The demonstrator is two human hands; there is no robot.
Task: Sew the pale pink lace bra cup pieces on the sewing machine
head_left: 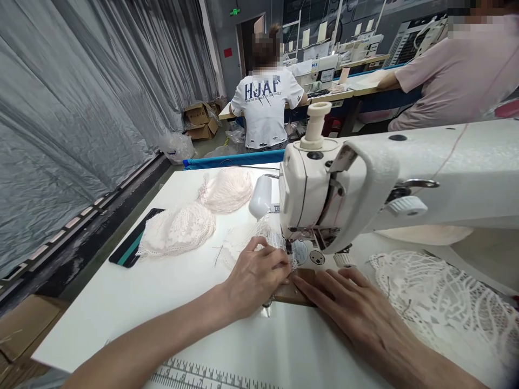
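Note:
My left hand [257, 275] is closed, its fingers pinching white lace fabric [239, 240] just left of the sewing machine's needle area. My right hand [352, 302] lies palm down with fingers stretched out. Its index fingertip reaches close to the left fingertips, over a brown plate [294, 294] at the front of the machine bed. The white sewing machine [308, 194] stands over the work, a pink thread running along its arm. Whether the right fingertips touch the lace cannot be made out. Part of the lace is hidden under the machine head and my left hand.
Two lace cups, one white [176, 229] and one pale pink [227, 189], lie at the left by a dark phone-like slab [125, 254]. More white lace [441, 302] is on the right. A printed ruler [190, 374] runs along the front edge. Two people sit beyond.

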